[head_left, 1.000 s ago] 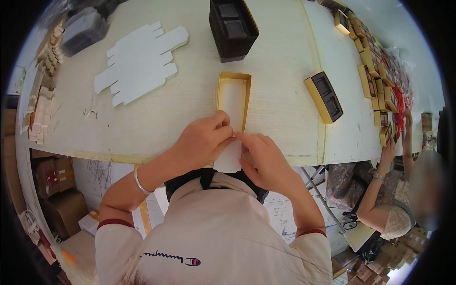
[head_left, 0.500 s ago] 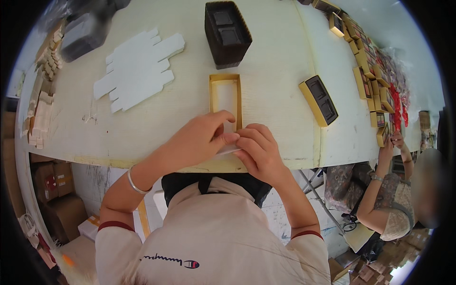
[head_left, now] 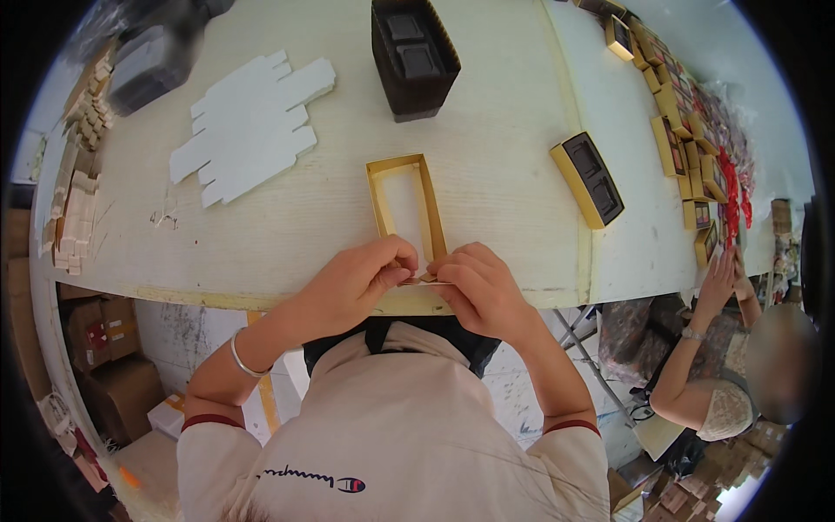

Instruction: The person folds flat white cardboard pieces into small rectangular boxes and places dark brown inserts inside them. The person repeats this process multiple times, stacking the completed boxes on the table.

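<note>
A shallow, open gold box (head_left: 377,198) with a white inside lies at a slant on the table in front of me, close to the near edge. At its near end my left hand (head_left: 370,271) pinches the left corner, thumb and forefinger pressed together. Opposite it, my right hand (head_left: 480,285) grips the right corner with curled fingers. Between the two hands the end panel and its flap show only as a thin edge; the fingers hide most of it.
A stack of black plastic inserts (head_left: 416,83) stands beyond the box. Flat white card blanks (head_left: 248,122) lie to the left. A gold box with a black insert (head_left: 587,181) sits at right. Several filled boxes (head_left: 674,113) line the far right, near a co-worker's hands (head_left: 720,280).
The gold box has come a little nearer to me and turned, its far end swinging left. My left hand has shifted toward me and the fingers of both hands have closed in at the near end.
</note>
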Motion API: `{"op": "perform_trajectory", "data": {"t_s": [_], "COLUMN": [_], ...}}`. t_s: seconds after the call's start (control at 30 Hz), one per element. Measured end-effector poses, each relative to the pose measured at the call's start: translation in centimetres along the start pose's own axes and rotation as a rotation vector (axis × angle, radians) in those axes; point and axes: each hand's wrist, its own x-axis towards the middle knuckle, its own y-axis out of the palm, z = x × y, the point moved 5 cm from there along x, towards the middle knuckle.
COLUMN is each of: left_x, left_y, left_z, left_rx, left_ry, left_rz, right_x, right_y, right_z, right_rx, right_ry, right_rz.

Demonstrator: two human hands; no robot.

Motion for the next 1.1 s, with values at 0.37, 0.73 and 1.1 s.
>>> {"op": "perform_trajectory", "data": {"t_s": [0.37,0.73,1.1], "left_x": [-0.3,-0.1,-0.7], "left_y": [0.5,0.2,1.2], "left_z": [0.2,-0.1,-1.1], "left_rx": [0.163,0.192,0.815], "left_ry": [0.308,0.285,0.459], "left_rz": [-0.351,-0.27,-0.368], "right_x": [1.3,0.3,1.3], "right_y": [0.5,0.9,1.9], "right_z": [-0.9,-0.2,1.1], "right_rx": [0.161,-0.084,-0.518], "right_ry": [0.292,0.1,-0.014], "right_rz": [-0.063,-0.105,0.14]}}
